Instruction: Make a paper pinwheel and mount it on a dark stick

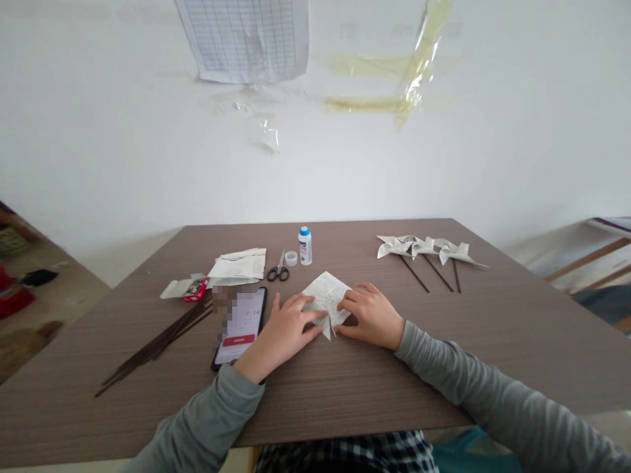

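Observation:
A square sheet of printed paper (326, 289) lies on the table, turned with one corner away from me. A slit splits its near corner into two points. My left hand (290, 326) holds the paper's left side, thumb and forefinger beside the slit and the other fingers along the edge. On the right side, my right hand (371, 315) grips the paper with bent fingers, its thumb at the right-hand point of the slit. The fingers cover both side corners of the sheet.
Left of the hands are a phone (243, 326), dark thin sticks (158, 341), a red box (196, 289) and stacked paper (239, 267). Scissors (279, 270), a small cap (291, 258) and a blue-capped bottle (305, 247) stand beyond. Paper pinwheels (424, 247) lie at the back right.

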`<move>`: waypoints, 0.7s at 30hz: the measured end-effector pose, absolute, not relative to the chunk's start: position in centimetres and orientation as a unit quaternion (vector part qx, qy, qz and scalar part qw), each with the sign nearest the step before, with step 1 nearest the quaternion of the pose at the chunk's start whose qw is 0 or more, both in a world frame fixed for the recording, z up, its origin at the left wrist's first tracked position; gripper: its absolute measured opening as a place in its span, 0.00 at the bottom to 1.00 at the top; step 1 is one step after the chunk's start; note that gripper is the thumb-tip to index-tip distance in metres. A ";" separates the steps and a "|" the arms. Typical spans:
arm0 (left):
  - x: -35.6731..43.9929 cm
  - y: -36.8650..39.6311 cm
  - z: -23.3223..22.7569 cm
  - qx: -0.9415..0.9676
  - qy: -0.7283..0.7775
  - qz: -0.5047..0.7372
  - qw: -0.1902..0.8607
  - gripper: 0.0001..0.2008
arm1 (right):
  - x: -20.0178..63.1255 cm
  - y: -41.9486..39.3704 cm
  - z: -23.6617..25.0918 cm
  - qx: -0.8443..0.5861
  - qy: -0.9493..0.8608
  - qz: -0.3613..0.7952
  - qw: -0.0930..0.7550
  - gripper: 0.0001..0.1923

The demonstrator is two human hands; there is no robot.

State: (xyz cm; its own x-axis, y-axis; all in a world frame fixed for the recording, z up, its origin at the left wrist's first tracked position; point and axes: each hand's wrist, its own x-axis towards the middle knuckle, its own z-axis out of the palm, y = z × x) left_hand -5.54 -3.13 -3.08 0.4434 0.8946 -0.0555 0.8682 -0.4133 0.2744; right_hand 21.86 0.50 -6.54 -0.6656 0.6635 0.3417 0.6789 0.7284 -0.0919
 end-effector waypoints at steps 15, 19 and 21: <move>-5.4 -3.2 -2.9 0.838 0.528 0.048 0.132 0.21 | 23.2 1.6 -6.2 -0.336 -0.923 0.046 0.182 0.11; -5.4 -3.1 -3.0 0.836 0.528 0.054 0.137 0.20 | 22.8 0.8 -5.3 -0.377 -0.898 0.098 0.203 0.11; -5.3 -3.1 -3.1 0.835 0.532 0.056 0.130 0.20 | 22.6 0.6 -5.1 -0.380 -0.895 0.106 0.208 0.12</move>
